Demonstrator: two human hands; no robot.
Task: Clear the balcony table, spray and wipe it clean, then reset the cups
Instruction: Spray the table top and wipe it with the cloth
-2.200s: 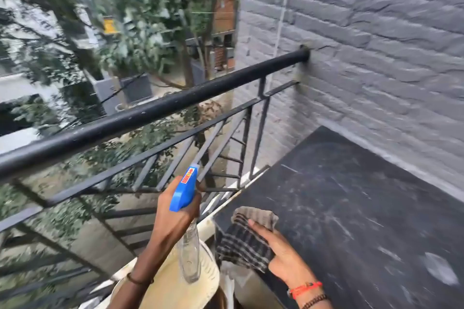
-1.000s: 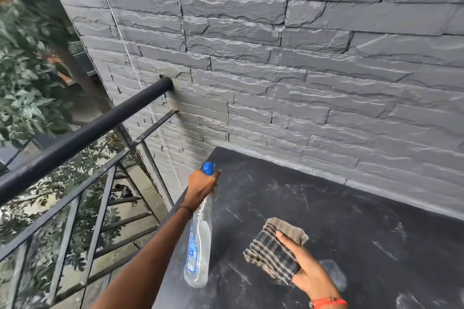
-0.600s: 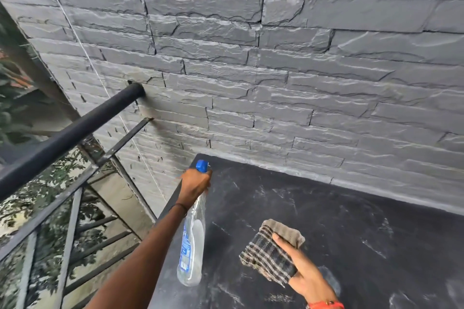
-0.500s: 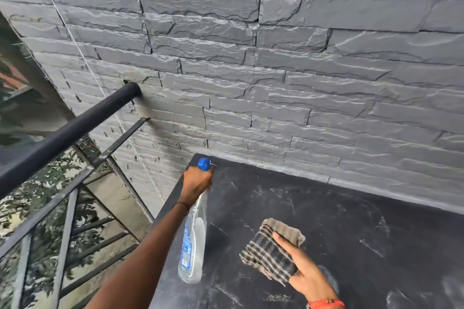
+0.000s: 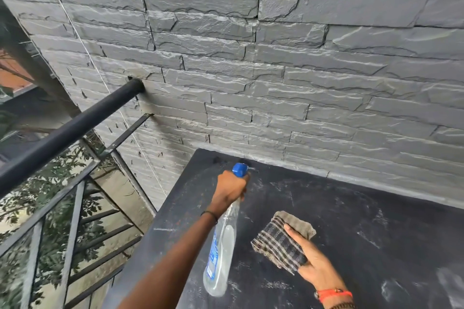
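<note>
The black balcony table (image 5: 364, 228) is bare, dusty and streaked with pale marks. My left hand (image 5: 229, 192) grips the neck of a clear spray bottle (image 5: 221, 258) with a blue nozzle (image 5: 239, 169); the nozzle faces the table's far left corner by the wall, and the bottle hangs above the table's left part. My right hand (image 5: 313, 261) holds a folded dark checked cloth (image 5: 281, 241) just over the table's near middle. No cups are in view.
A grey stone wall (image 5: 251, 70) runs along the table's far side. A black metal railing (image 5: 62, 133) borders the balcony on the left, with trees and ground below it.
My view swung right from the railing to the wall and table. The left hand carried the spray bottle from beside the railing over the table and aimed it at the far corner; the cloth hand barely moved.
</note>
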